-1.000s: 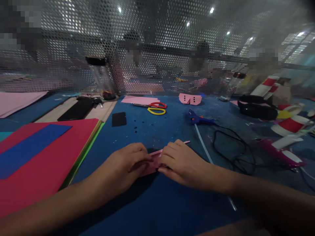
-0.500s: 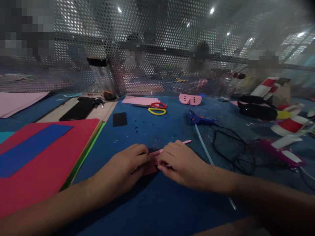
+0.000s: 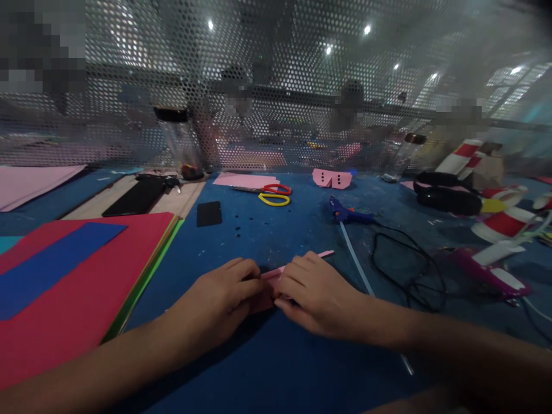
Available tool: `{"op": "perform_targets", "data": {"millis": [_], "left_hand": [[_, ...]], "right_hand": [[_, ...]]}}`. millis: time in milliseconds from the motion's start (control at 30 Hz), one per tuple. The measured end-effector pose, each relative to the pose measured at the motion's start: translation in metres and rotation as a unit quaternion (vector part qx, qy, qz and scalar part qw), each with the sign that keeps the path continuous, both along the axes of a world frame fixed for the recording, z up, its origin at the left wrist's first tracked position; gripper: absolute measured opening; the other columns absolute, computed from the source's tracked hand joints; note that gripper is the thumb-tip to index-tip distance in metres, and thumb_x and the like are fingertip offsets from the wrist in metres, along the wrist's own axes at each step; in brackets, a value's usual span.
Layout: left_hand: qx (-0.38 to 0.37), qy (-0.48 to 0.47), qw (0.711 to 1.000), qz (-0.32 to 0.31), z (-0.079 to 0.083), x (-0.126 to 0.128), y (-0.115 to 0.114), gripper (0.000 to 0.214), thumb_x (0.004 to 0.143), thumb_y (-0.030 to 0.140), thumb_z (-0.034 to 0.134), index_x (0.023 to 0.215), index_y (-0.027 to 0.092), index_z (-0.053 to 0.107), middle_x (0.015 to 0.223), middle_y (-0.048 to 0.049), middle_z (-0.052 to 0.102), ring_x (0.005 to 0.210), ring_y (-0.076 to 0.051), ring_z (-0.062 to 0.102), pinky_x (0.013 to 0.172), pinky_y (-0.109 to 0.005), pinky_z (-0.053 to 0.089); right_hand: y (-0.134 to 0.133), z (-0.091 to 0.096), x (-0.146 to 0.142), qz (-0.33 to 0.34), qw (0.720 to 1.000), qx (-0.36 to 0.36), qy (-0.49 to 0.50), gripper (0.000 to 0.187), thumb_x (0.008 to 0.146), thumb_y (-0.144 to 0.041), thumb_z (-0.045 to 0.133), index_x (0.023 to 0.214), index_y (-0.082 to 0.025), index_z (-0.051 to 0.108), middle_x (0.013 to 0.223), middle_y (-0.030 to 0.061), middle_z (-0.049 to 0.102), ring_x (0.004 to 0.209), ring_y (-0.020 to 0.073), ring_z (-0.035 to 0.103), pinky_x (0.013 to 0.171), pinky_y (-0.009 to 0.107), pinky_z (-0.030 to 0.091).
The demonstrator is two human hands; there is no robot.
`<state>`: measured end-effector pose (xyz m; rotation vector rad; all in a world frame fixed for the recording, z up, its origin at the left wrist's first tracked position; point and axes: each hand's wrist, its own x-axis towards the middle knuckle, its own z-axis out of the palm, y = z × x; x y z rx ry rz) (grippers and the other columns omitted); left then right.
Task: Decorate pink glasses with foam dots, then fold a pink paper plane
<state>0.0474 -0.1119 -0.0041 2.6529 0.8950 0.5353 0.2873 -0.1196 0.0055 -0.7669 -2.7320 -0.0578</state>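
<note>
A small piece of pink paper [image 3: 270, 273] lies on the blue table [image 3: 276, 356] in front of me, mostly covered by my hands. My left hand [image 3: 219, 296] presses on its left part with fingers curled down onto it. My right hand [image 3: 313, 290] pinches and presses its right part, fingertips meeting those of my left hand. A thin pink tip [image 3: 324, 253] of the paper sticks out past my right hand. How the paper is folded under the hands is hidden.
A stack of coloured sheets [image 3: 77, 276] lies at left, red on top with a blue strip. Farther back lie scissors [image 3: 269, 192], a black card [image 3: 209, 213], a phone [image 3: 135, 197], a blue glue gun [image 3: 347, 213] with black cable [image 3: 405, 264], a pink folded piece [image 3: 332, 177]. Perforated screen behind.
Both hands have stayed on the pink paper, with my fingertips drawn slightly closer together. The view has shifted a little downward.
</note>
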Motion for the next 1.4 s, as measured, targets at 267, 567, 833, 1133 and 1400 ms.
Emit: {"op": "perform_targets", "data": {"millis": [267,567,833,1133,1400], "left_hand": [[-0.010,-0.022,1.000,-0.007,-0.004,-0.002,0.002,0.026,0.097,0.010,0.043,0.097,0.018,0.068,0.093,-0.0053,0.062,0.085,-0.018,0.057,0.073,-0.030,0.045],[0.002,-0.030,1.000,-0.010,-0.003,-0.001,0.000,0.024,0.098,0.010,0.044,0.092,0.017,0.066,0.088,-0.0041,0.061,0.081,-0.017,0.056,0.070,-0.029,0.045],[0.000,-0.028,0.999,-0.017,-0.004,-0.001,0.001,0.024,0.100,0.012,0.043,0.093,0.018,0.065,0.090,-0.0043,0.060,0.082,-0.017,0.055,0.071,-0.030,0.043],[-0.059,-0.047,0.997,0.031,-0.004,0.002,0.002,0.016,0.094,0.009,0.056,0.088,0.019,0.067,0.086,-0.0008,0.059,0.082,-0.015,0.056,0.070,-0.026,0.039],[-0.121,-0.065,0.986,0.097,-0.001,0.011,0.005,0.013,0.089,0.011,0.063,0.081,0.020,0.068,0.083,0.0015,0.062,0.080,-0.013,0.059,0.070,-0.024,0.040]], "right_hand": [[0.000,0.000,-0.001,0.001,1.000,0.009,-0.004,0.020,0.101,-0.031,0.050,0.096,-0.016,0.062,0.095,0.0068,0.066,0.086,0.0208,0.051,0.080,0.036,0.036],[0.001,-0.005,-0.002,0.003,1.000,0.004,0.027,0.016,0.100,-0.025,0.050,0.093,-0.017,0.062,0.090,0.0056,0.064,0.084,0.0196,0.050,0.078,0.035,0.036],[-0.001,-0.002,-0.003,-0.018,0.999,-0.039,0.032,0.018,0.101,-0.023,0.048,0.097,-0.016,0.064,0.093,0.0055,0.066,0.087,0.0188,0.053,0.081,0.034,0.037],[-0.001,-0.001,-0.007,-0.045,0.995,-0.065,0.056,0.017,0.097,-0.021,0.051,0.090,-0.015,0.066,0.087,0.0054,0.066,0.083,0.0182,0.055,0.077,0.032,0.038],[-0.002,-0.004,-0.008,-0.067,0.992,-0.076,0.074,0.011,0.093,-0.020,0.055,0.088,-0.016,0.064,0.086,0.0045,0.065,0.082,0.0182,0.055,0.076,0.033,0.037]]}}
